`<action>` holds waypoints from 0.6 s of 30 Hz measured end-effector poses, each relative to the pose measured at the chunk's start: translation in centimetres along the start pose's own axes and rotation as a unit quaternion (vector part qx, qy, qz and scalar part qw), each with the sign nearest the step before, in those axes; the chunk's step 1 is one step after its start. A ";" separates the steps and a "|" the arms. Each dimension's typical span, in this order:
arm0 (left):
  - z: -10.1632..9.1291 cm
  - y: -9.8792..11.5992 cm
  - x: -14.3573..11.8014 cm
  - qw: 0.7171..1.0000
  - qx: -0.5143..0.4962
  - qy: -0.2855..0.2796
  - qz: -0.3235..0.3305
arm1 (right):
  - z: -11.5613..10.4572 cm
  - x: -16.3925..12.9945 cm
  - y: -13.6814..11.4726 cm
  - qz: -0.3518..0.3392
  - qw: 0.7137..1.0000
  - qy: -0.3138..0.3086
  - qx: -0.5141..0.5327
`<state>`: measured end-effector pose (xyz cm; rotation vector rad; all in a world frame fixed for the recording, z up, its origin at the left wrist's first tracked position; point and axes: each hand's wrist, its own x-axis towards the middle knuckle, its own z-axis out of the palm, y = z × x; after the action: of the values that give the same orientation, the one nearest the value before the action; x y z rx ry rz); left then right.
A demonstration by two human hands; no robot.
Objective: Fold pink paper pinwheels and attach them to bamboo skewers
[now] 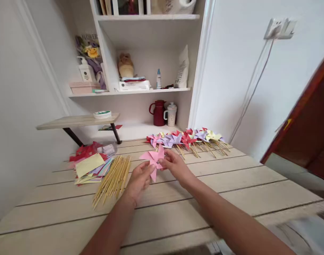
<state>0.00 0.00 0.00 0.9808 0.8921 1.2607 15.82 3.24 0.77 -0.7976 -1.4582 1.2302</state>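
A pink paper pinwheel (152, 157) is held up over the middle of the table, its folded blades facing me. My left hand (140, 180) pinches its lower left blade between thumb and fingers. On the other side, my right hand (175, 164) grips the pinwheel near its centre, the thumb beside a small dark spot at the hub. Fingers of both hands are partly hidden behind the paper. No stick shows clearly on this pinwheel. To the left of my left hand lies a loose bundle of thin wooden sticks (115, 177).
Finished pinwheels on sticks (187, 139) lie in a row at the back right. Coloured paper sheets (90, 164) and a red crumpled heap (86, 150) are at left. A small raised shelf (79, 122) stands behind them. A red jug (159, 114) and a cup (171, 115) stand at the back.
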 end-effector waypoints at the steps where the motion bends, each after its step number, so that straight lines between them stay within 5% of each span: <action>1: -0.1 -0.1 0.0 1.000 0.005 0.007 0.004 | 0.1 0.1 0.0 0.003 1.000 -0.003 -0.001; 18: 0.8 -0.1 -0.7 0.997 0.001 0.068 0.033 | 0.5 -0.3 -0.4 -0.023 0.999 -0.028 0.020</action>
<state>0.74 -0.80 0.16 0.9410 0.9734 1.3951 15.50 2.74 1.13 -0.7044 -1.4832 1.2522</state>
